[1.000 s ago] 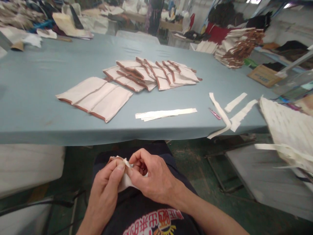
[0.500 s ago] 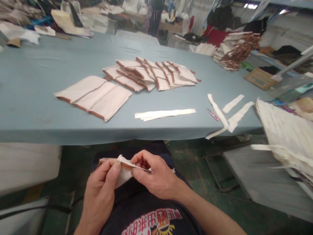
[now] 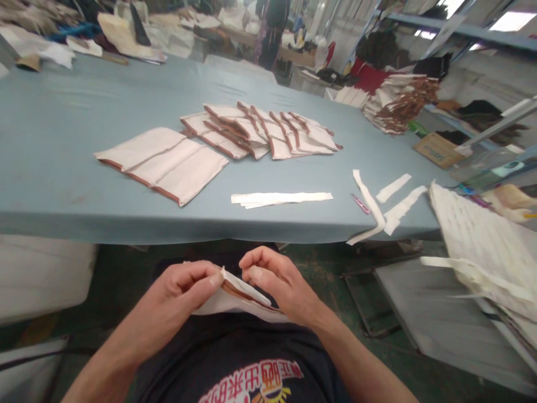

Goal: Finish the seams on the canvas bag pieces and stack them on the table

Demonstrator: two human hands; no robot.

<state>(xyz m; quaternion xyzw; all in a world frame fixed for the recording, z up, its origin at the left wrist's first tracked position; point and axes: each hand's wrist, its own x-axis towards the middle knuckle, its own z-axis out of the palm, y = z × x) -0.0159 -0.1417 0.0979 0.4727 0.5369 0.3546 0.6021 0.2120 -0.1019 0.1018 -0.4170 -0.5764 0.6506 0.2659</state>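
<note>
Over my lap I hold a cream fabric piece (image 3: 241, 295) with a brown edge. My left hand (image 3: 178, 294) pinches its left corner between thumb and forefinger. My right hand (image 3: 279, 282) has its fingers curled and pressed on the piece's right side. The piece lies nearly flat between both hands, below the front edge of the blue-grey table (image 3: 62, 168).
On the table lie three flat cream pieces (image 3: 163, 163), a fanned heap of similar brown-edged pieces (image 3: 262, 130), a bundle of white strips (image 3: 281, 197), loose white strips (image 3: 384, 204) and a small pink tool (image 3: 361, 203). A stack of cream fabric (image 3: 482, 246) sits at my right.
The hands have moved apart and the fabric piece, bunched between them a second ago, is now spread out wider and flatter. The view has shifted slightly.
</note>
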